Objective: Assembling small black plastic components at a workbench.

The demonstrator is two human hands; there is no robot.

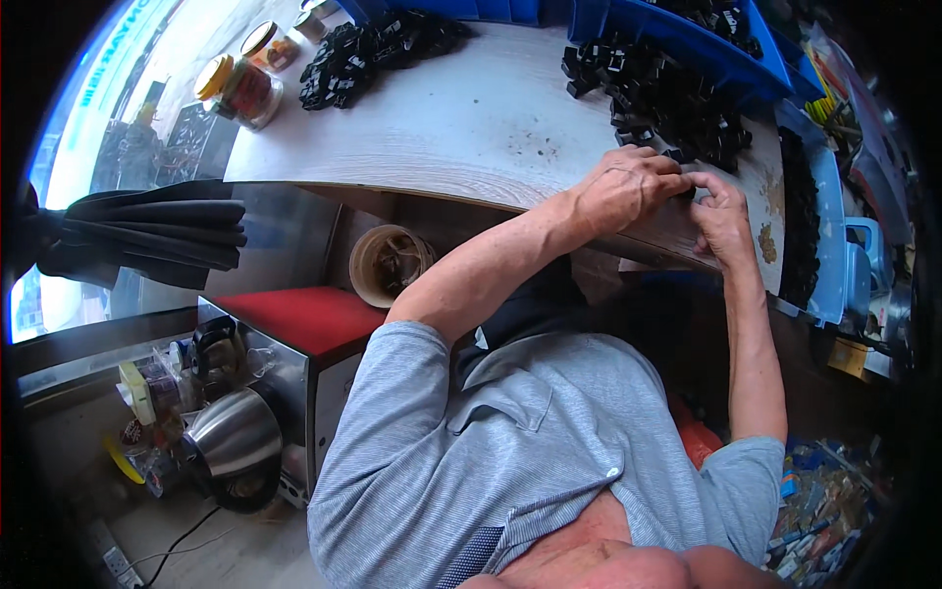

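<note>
Near the table's front right edge my two hands meet over a small black plastic piece (688,193), mostly hidden by the fingers. My left hand (633,187) is closed, its fingertips pinching at the piece from the left. From the right, my right hand (724,216) has thumb and forefinger bent around the same piece. Just beyond the hands lies a loose heap of small black plastic parts (677,103). A second heap of such parts (368,54) sits toward the back left of the white table (432,118).
Blue bins (687,49) with more black parts stand at the back, and a light blue crate (829,236) is on the right. Jars (245,93) stand back left. Below the table are a bucket (365,265), a red-topped cabinet (304,319) and a steel kettle (235,432).
</note>
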